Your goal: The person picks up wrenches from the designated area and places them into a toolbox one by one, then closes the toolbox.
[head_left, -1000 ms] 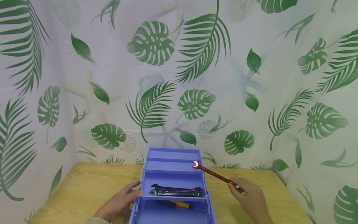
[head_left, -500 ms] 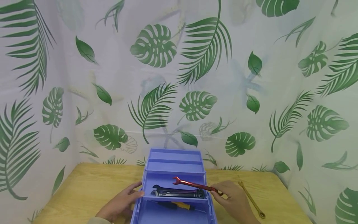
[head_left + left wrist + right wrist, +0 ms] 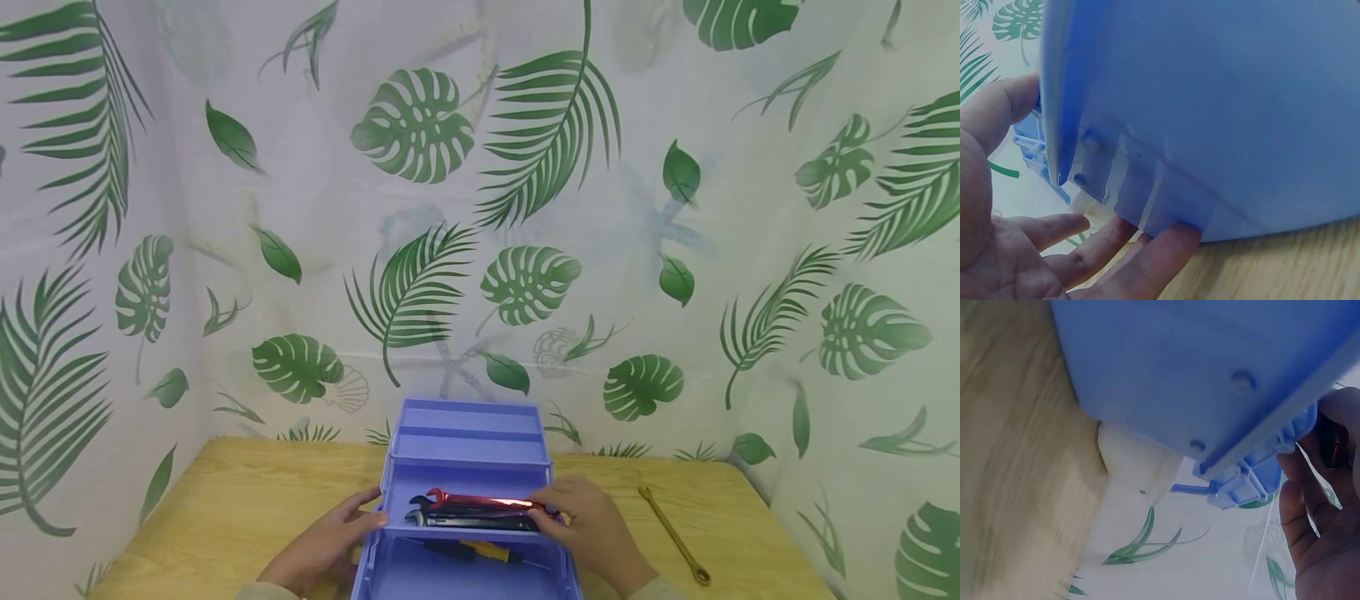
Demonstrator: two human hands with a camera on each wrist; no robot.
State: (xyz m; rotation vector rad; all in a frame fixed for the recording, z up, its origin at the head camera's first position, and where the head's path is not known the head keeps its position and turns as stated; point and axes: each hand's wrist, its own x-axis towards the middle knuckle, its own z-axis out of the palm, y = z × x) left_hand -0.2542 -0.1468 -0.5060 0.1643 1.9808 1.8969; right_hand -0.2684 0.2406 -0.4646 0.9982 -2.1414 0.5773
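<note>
A purple-blue toolbox stands with its stepped trays raised. My right hand pinches the right end of a red wrench, low over the front tray. A black wrench and a grey wrench lie in that tray, their right ends covered by the hand. The right wrist view shows a red glint on the wrench in the fingers. On the left, my left hand rests on the toolbox, thumb at the tray corner. Its fingertips touch the side wall in the left wrist view.
A gold wrench lies on the wooden table, right of the toolbox. Below the front tray lies a yellow-and-black screwdriver. A leaf-patterned cloth hangs close behind the table.
My right hand has carried the red wrench left and down from beside the toolbox to the front tray. The gold wrench has come into sight. My left hand stays at the toolbox.
</note>
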